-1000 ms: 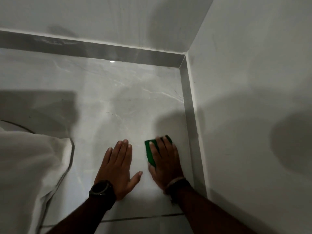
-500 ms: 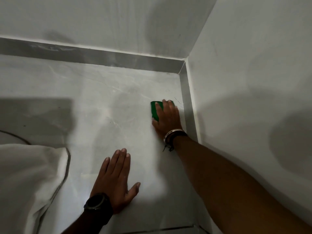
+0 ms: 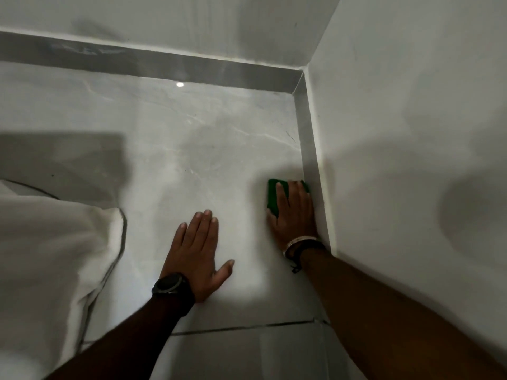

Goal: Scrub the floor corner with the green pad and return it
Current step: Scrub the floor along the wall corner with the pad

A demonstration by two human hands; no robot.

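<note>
The green pad (image 3: 273, 198) lies flat on the pale marble floor tile (image 3: 192, 138), right against the grey skirting of the right wall. My right hand (image 3: 295, 215) presses down on it with fingers spread over its top, so only its left and far edges show. My left hand (image 3: 199, 249), with a black watch on the wrist, rests palm down on the tile a little to the left, fingers apart and holding nothing. The floor corner (image 3: 297, 85) lies farther ahead, where the two grey skirting strips meet.
White walls rise at the back and right (image 3: 397, 133). A white cloth or sheet (image 3: 55, 242) with a dark cord along its edge covers the floor at the left. A grout line (image 3: 241, 327) crosses the floor near me.
My right hand reached forward with the pad toward the corner, then drew it back along the right skirting to its place now. My left hand stayed planted on the tile.
</note>
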